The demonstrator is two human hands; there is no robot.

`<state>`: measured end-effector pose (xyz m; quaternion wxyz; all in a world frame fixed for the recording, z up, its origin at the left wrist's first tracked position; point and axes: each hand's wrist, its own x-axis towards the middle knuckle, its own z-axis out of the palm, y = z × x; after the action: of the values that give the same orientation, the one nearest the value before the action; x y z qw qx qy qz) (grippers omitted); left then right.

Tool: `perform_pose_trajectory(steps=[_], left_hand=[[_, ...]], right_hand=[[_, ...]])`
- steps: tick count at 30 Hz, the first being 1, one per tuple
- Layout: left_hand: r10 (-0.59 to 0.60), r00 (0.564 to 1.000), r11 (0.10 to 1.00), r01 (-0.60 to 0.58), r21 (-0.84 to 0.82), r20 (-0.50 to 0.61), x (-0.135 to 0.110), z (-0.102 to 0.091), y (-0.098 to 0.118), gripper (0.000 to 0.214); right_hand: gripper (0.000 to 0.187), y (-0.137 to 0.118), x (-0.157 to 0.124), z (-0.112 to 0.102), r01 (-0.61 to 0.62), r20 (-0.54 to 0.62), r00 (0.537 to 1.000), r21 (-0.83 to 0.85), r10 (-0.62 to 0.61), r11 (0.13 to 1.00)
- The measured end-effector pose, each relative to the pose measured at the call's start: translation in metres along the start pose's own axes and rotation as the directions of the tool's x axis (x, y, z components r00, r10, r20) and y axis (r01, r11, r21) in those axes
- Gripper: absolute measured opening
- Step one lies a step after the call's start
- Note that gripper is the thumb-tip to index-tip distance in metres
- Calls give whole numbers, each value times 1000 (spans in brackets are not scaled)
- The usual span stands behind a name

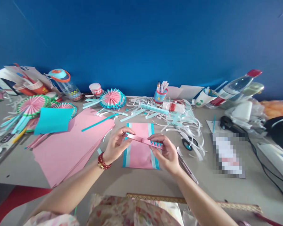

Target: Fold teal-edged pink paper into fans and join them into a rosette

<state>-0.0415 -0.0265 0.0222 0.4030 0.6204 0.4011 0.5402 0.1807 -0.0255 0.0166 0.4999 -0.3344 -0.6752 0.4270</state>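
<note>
Folded pink strip (143,140) runs left-right, dipping slightly rightward, above the bordered sheet (139,155) on the tabletop (132,180). I see left hand (116,145) and right hand (167,153) fingers pinching its ends, paper scraps (179,121) behind.

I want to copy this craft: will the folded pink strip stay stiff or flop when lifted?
The folded pink strip spans straight between left hand and right hand, so probably fairly stiff. Thin paper: likely light, easily creased.
</note>
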Motion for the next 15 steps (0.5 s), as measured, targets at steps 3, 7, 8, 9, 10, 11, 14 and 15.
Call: perform_pose_trajectory(steps=[3,7,8,9,10,11,14,15], left_hand=[[-35,999,999,36,17,-16,0,0,0,19],[-28,1000,999,28,37,-4,0,1,-1,16],[-24,1000,999,24,34,-4,0,1,-1,15],[-20,1000,999,20,27,-5,0,1,-1,14],[-20,1000,1000,20,19,-6,0,1,-1,13],[-22,1000,1000,22,11,-4,0,2,-1,13],[-29,1000,1000,29,5,-1,-1,2,0,12],[-33,999,999,33,9,-2,-1,2,0,12]], right_hand=[[13,1,0,-1,-12,-5,1000,-13,12,1000],[13,3,0,-1,-32,-11,999,-20,31,999],[13,3,0,-1,-32,-10,999,-16,32,999],[13,3,0,-1,-31,-10,999,-12,31,999],[14,3,0,-1,-32,-10,999,-11,32,999],[14,3,0,-1,-33,-14,999,-13,33,999],[16,4,-1,0,-42,-26,999,-25,41,999],[16,4,-1,0,-43,-29,999,-27,42,999]])
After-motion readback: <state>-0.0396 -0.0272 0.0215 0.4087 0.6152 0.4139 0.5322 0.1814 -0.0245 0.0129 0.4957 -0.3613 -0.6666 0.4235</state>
